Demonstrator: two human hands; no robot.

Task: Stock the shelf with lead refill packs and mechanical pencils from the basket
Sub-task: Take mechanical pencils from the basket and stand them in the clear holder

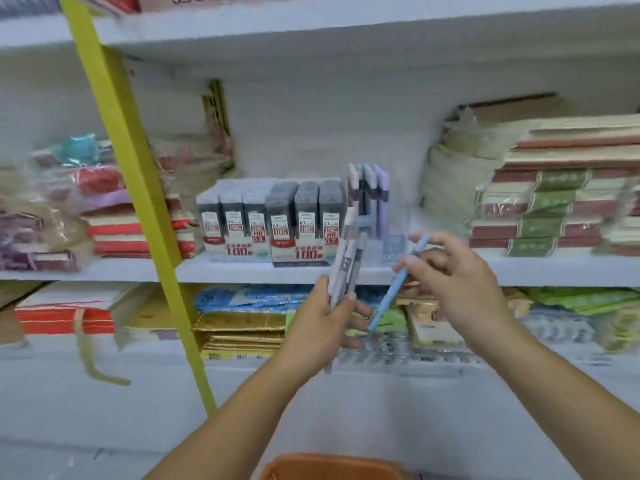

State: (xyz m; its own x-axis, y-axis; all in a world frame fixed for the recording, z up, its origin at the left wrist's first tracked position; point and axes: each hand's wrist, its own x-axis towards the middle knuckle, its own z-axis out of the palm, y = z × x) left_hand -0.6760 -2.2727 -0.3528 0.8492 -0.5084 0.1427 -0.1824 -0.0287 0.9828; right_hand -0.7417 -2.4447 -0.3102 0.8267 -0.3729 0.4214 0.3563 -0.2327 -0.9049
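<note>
Just in front of the middle shelf (277, 273), the left hand (320, 323) grips a small bundle of grey and white mechanical pencils (343, 268), its fingers curled round their lower halves so the tops point up past the shelf edge. Beside it, the right hand (453, 278) pinches a single light blue pencil (394, 289) between thumb and fingers. This one slants down to the left, its lower tip close to the left hand's fingers, though blur hides whether they touch. Behind the hands, on the shelf, two blocks of lead refill packs (270, 223) stand side by side, and just right of them a row of pastel pencils (369, 195) stands upright. Stacks of wrapped paper goods (547, 209) fill the shelf to the right, and bagged items (69, 202) lie to the left, past a yellow post (138, 188). At the bottom edge, between the forearms, shows the orange rim of the basket (332, 465).
</note>
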